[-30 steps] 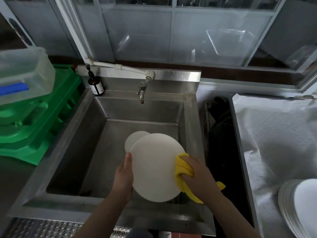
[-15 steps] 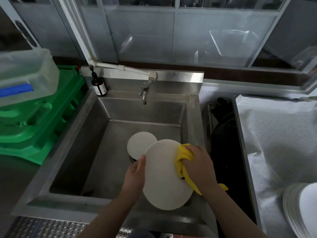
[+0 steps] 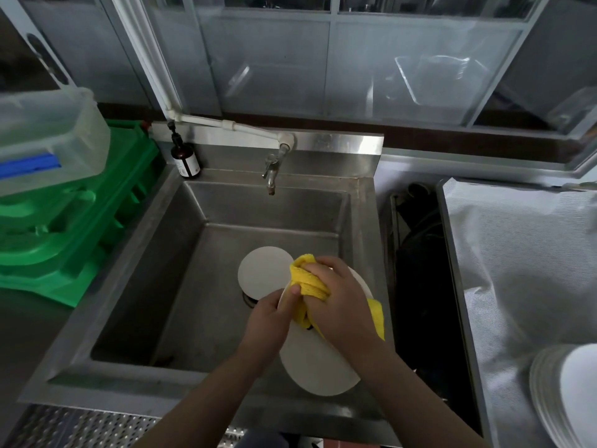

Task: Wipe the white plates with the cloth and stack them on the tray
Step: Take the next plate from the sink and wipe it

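Moved up to the plate's top edge, the right hand (image 3: 336, 302) clutches the yellow cloth (image 3: 307, 282). Left hand (image 3: 269, 321) grips the white plate (image 3: 318, 367), tilted over the sink (image 3: 193, 286).

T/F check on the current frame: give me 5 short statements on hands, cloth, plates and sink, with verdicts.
1. The right hand grips the yellow cloth. True.
2. The left hand is idle on the sink rim. False: it holds the edge of the plate being wiped.
3. A second white plate lies in the sink, beyond the hands. True.
4. Water is running from the tap. False: no stream is visible.
5. The stack of white plates stands to the left of the sink. False: it is at the lower right, on the white-covered surface; green crates are on the left.
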Demonstrator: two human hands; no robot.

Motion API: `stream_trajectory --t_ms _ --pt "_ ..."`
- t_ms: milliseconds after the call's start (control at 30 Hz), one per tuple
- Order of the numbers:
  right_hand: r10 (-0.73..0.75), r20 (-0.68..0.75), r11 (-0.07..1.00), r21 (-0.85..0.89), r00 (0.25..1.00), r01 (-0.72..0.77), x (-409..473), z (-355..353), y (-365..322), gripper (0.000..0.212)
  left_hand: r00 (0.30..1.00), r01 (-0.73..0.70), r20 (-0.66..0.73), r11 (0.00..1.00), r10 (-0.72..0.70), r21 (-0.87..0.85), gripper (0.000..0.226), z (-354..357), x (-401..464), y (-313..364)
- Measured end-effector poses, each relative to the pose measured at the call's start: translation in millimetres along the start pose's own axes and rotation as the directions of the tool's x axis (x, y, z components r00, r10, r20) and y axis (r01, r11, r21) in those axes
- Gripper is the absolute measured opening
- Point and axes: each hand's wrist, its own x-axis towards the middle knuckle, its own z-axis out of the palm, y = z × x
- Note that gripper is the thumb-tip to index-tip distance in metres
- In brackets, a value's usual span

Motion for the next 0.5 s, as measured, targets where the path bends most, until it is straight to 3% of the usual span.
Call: stream_trajectory --t_ms 133,267,500 --pt "0.009 -0.017 1.0 -0.026 1.0 -0.01 4 -4 4 0.039 0.998 0.051 -0.034 0.998 -0.052 -0.039 0.091 -2 3 -2" --pt "0.052 -0.075 0.998 -0.028 0.996 -0.054 8 -6 14 0.038 0.989 0.127 -0.065 0.985 -0.135 -0.114 0.043 -2 4 -2" --pt "0.189 -0.093 0.981 -0.037 0.978 -0.193 7 -14 34 0.026 0.983 0.104 -0.139 0.986 -0.122 -0.126 0.043 -3 3 -12"
